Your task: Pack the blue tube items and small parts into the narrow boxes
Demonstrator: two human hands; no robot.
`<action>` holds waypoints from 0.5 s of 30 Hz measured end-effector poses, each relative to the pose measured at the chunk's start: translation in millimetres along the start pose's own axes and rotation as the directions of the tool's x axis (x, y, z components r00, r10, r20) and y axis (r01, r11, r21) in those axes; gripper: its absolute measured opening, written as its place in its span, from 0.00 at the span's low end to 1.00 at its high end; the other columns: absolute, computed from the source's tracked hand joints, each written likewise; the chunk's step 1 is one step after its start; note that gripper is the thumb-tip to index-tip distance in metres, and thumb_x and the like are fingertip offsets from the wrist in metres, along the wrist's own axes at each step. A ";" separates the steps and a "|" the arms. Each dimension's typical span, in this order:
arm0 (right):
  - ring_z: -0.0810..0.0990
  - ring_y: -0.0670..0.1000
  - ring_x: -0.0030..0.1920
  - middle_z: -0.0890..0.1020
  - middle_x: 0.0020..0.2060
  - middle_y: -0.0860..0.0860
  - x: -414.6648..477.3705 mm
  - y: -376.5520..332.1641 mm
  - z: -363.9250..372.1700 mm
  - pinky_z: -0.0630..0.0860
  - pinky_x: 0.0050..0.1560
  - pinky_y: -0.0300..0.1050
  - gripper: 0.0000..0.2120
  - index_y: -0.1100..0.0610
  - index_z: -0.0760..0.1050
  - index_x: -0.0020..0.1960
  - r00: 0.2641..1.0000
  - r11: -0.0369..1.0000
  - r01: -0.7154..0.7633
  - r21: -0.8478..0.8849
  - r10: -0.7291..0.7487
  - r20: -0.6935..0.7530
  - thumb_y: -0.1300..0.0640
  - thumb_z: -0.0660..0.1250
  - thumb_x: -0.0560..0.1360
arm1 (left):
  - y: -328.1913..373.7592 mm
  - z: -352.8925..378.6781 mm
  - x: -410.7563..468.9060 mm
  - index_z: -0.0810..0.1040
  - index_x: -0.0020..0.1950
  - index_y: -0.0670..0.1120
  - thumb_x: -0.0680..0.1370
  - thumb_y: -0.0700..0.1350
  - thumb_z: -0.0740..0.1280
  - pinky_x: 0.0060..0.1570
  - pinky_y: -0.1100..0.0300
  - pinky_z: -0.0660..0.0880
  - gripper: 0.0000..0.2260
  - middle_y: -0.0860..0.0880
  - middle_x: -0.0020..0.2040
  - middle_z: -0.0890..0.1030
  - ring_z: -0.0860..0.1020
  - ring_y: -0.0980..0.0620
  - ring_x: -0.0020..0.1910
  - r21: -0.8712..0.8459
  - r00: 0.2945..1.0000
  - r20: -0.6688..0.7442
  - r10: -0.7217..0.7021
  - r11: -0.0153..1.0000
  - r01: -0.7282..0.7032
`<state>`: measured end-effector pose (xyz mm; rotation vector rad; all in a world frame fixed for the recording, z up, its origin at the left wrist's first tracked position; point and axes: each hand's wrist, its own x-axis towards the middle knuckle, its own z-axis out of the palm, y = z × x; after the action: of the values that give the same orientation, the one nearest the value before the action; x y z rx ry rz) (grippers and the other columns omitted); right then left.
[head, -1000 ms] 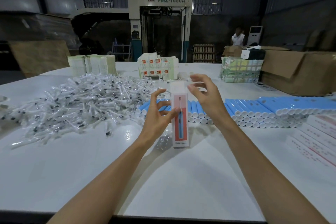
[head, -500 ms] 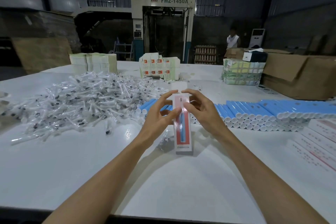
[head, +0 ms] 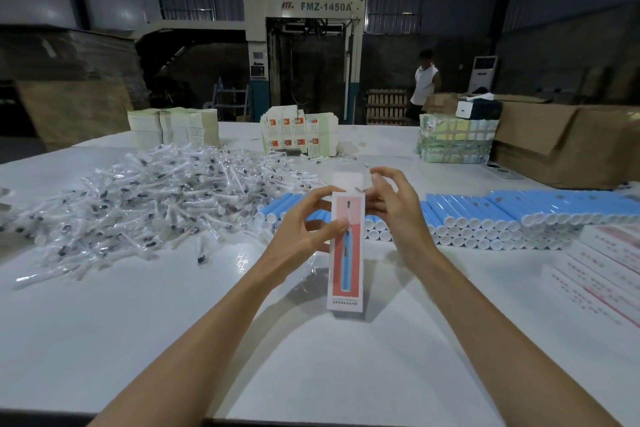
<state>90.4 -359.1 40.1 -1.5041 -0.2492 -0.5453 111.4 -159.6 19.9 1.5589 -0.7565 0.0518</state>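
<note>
Head: left hand (head: 304,229) on narrow box (head: 346,274), well inside table edge (head: 311,407)

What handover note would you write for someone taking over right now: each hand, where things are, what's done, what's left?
Left hand: grip on the upright narrow box, top flap open.
Right hand: fingers loose beside the flap.
Blue tubes stacked behind; bagged small parts heaped left; more boxes lying right.
Done: box contents hidden.
Left: close the flap, pack the rest.
</note>
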 end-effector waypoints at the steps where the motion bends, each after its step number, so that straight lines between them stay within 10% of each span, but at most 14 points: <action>1: 0.87 0.50 0.43 0.87 0.41 0.48 1.2 -2.1 -2.0 0.81 0.43 0.39 0.15 0.53 0.79 0.63 0.998 0.999 -0.032 0.033 0.034 -0.048 0.44 0.62 0.86 | -0.1 1.7 -0.8 0.75 0.70 0.62 0.77 0.59 0.74 0.42 0.58 0.84 0.22 0.57 0.57 0.85 0.87 0.50 0.53 0.015 1.000 0.026 -0.002 1.000 0.002; 15: 0.87 0.48 0.55 0.89 0.52 0.48 5.1 -9.0 -21.9 0.82 0.54 0.39 0.11 0.54 0.86 0.57 0.965 0.967 0.144 -0.209 -0.091 0.244 0.65 0.69 0.81 | -3.6 1.5 -2.6 0.78 0.69 0.63 0.78 0.56 0.76 0.41 0.58 0.84 0.21 0.57 0.55 0.85 0.88 0.48 0.52 0.012 0.996 0.064 -0.056 0.998 0.055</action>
<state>86.6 -381.4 48.9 -1.7856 -0.4752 -0.5035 110.6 -160.0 15.4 1.5966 -0.7640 -0.0359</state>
